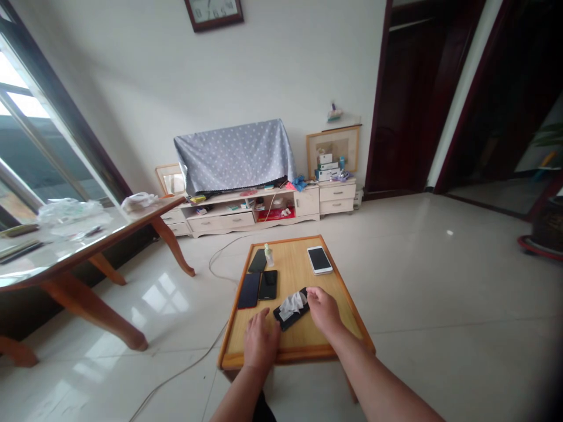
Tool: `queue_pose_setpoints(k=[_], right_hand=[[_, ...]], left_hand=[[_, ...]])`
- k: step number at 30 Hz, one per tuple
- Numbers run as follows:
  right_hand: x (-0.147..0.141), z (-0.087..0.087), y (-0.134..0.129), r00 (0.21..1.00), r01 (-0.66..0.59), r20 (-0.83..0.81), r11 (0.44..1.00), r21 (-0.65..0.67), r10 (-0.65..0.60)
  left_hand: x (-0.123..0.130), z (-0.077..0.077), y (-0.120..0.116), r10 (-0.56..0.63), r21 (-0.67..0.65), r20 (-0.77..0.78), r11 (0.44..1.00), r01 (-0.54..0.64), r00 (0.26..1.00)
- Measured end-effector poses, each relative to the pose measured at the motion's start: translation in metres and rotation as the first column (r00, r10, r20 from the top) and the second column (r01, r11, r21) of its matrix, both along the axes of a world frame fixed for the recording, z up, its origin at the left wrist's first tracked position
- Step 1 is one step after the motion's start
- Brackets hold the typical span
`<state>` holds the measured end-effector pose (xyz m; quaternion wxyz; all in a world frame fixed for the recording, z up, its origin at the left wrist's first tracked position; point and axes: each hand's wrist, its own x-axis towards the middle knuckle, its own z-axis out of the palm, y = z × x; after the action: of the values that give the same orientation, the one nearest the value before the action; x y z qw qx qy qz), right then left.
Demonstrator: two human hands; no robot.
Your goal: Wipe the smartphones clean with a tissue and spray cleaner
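A black smartphone (pixel 290 326) lies aslant near the front of the small wooden table, partly covered by a crumpled grey-white cloth (pixel 292 304). My right hand (pixel 324 309) is at the phone's upper right end, its fingertips pinched on the edge of the cloth. At the phone's lower left end rests my left hand (pixel 260 340), thumb and forefinger apart, the thumb side against or very near the phone's corner. Further left lie a dark phone with a reddish edge (pixel 248 291), a black phone (pixel 268 285) and another dark phone (pixel 257 261).
A small clear bottle (pixel 268 255) stands at the back left of the wooden table (pixel 294 249). A white tablet-like device (pixel 319 260) lies back right. A larger table (pixel 132 225) with plastic bags stands left. A cable (pixel 185 370) runs along the floor. A low cabinet (pixel 308 202) lines the wall.
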<state>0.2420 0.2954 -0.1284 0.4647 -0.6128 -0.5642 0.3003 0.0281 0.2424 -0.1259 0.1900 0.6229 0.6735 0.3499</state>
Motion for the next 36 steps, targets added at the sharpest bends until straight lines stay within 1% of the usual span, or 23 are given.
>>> queue_pose_setpoints(k=[3, 5, 6, 8, 10, 12, 14, 15, 16, 18, 21, 23, 25, 27, 29, 32, 34, 36], right_hand=[[-0.011, 0.006, -0.006, 0.994, -0.051, 0.101, 0.995, 0.084, 0.043], [-0.021, 0.01, -0.01, 0.981, -0.116, 0.169, 0.985, 0.127, 0.094], [-0.026, 0.011, -0.012, 0.972, -0.154, 0.199, 0.978, 0.142, 0.124], [-0.037, 0.011, -0.016, 0.95, -0.23, 0.249, 0.96, 0.158, 0.187], [-0.046, 0.007, -0.019, 0.907, -0.3, 0.344, 0.945, 0.13, 0.241], [-0.052, 0.001, -0.021, 0.83, -0.359, 0.475, 0.932, 0.054, 0.292], [-0.054, -0.005, -0.02, 0.748, -0.392, 0.573, 0.92, -0.025, 0.334], [-0.053, -0.007, -0.019, 0.729, -0.397, 0.591, 0.917, -0.043, 0.344], [-0.05, -0.008, -0.017, 0.728, -0.39, 0.597, 0.92, -0.045, 0.338], [-0.044, -0.007, -0.011, 0.756, -0.343, 0.587, 0.939, -0.021, 0.289], [-0.035, -0.002, -0.004, 0.798, -0.261, 0.567, 0.965, 0.019, 0.204], [-0.032, 0.003, -0.002, 0.805, -0.243, 0.563, 0.97, 0.028, 0.185], [-0.034, 0.006, -0.003, 0.811, -0.228, 0.566, 0.971, 0.072, 0.148], [-0.037, 0.007, -0.004, 0.812, -0.192, 0.579, 0.971, 0.143, 0.075], [-0.041, 0.005, -0.004, 0.795, -0.12, 0.606, 0.975, 0.188, -0.019], [-0.044, -0.004, -0.001, 0.738, 0.003, 0.666, 0.987, 0.16, -0.11], [-0.044, -0.011, 0.003, 0.717, 0.022, 0.689, 0.991, 0.129, -0.105], [-0.045, -0.016, 0.006, 0.729, -0.033, 0.682, 0.994, 0.108, -0.05]], left_hand=[[-0.001, -0.002, 0.004, -0.006, -0.017, -0.165, 1.0, 0.003, 0.986], [-0.002, -0.004, 0.006, -0.033, -0.032, -0.299, 0.999, 0.024, 0.954], [-0.002, -0.004, 0.007, -0.05, -0.039, -0.349, 0.998, 0.038, 0.936], [-0.004, -0.005, 0.007, -0.084, -0.051, -0.396, 0.996, 0.07, 0.914], [-0.004, -0.006, 0.008, -0.111, -0.059, -0.411, 0.994, 0.094, 0.905], [-0.005, -0.006, 0.008, -0.106, -0.058, -0.401, 0.994, 0.091, 0.91], [-0.004, -0.004, 0.008, -0.089, -0.056, -0.378, 0.996, 0.074, 0.921], [-0.004, -0.003, 0.008, -0.087, -0.06, -0.369, 0.996, 0.069, 0.926], [-0.004, -0.001, 0.007, -0.089, -0.067, -0.362, 0.995, 0.069, 0.928], [-0.004, 0.001, 0.005, -0.104, -0.074, -0.356, 0.994, 0.083, 0.929], [-0.006, 0.003, 0.002, -0.136, -0.059, -0.345, 0.991, 0.123, 0.929], [-0.008, 0.003, 0.001, -0.158, -0.059, -0.331, 0.987, 0.146, 0.93], [-0.01, 0.002, 0.0, -0.173, -0.068, -0.318, 0.985, 0.16, 0.932], [-0.011, 0.0, 0.0, -0.174, -0.064, -0.305, 0.985, 0.162, 0.936], [-0.012, -0.002, 0.0, -0.151, -0.05, -0.291, 0.989, 0.143, 0.945], [-0.012, -0.004, 0.0, -0.114, -0.059, -0.282, 0.993, 0.101, 0.953], [-0.013, -0.005, 0.0, -0.111, -0.08, -0.29, 0.993, 0.091, 0.951], [-0.014, -0.006, 0.001, -0.117, -0.098, -0.299, 0.991, 0.091, 0.947]])
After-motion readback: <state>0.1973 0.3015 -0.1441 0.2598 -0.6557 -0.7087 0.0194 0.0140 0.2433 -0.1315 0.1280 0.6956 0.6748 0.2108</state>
